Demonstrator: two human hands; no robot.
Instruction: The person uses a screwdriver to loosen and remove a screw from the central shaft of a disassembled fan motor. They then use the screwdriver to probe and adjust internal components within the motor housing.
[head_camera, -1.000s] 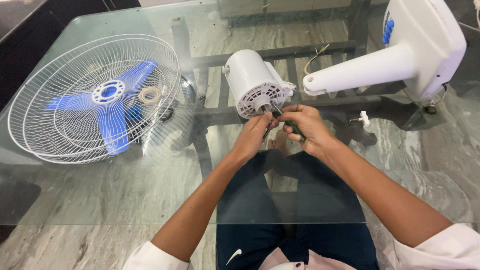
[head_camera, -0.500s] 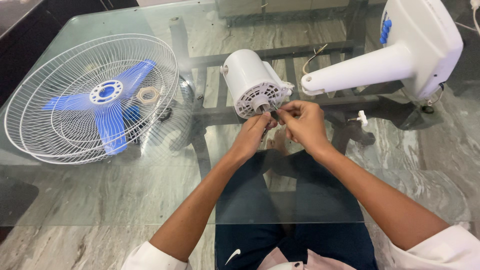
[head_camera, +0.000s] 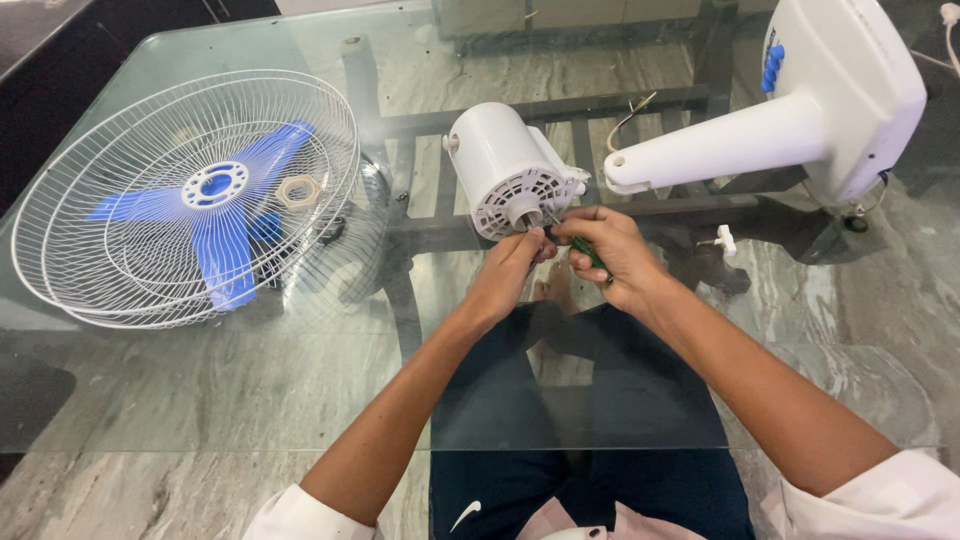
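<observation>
A white fan motor housing (head_camera: 505, 170) lies on the glass table (head_camera: 250, 390), its vented face and shaft toward me. My right hand (head_camera: 612, 255) grips a green-handled screwdriver (head_camera: 588, 252) whose tip points at the lower front face of the motor. My left hand (head_camera: 512, 268) pinches at the same spot just below the shaft, fingertips against the screwdriver's shaft. What the left fingers pinch is too small to tell.
A white wire fan guard (head_camera: 190, 200) with a blue blade (head_camera: 225, 215) and a beige ring nut (head_camera: 297, 191) inside lies at left. The white fan stand and base (head_camera: 800, 110) lies at right, a small white part (head_camera: 724, 240) beside it. Dark table frame shows through the glass.
Both hands have stayed at the motor's front face. The right hand shifted slightly with the screwdriver; the motor sits a little closer in view.
</observation>
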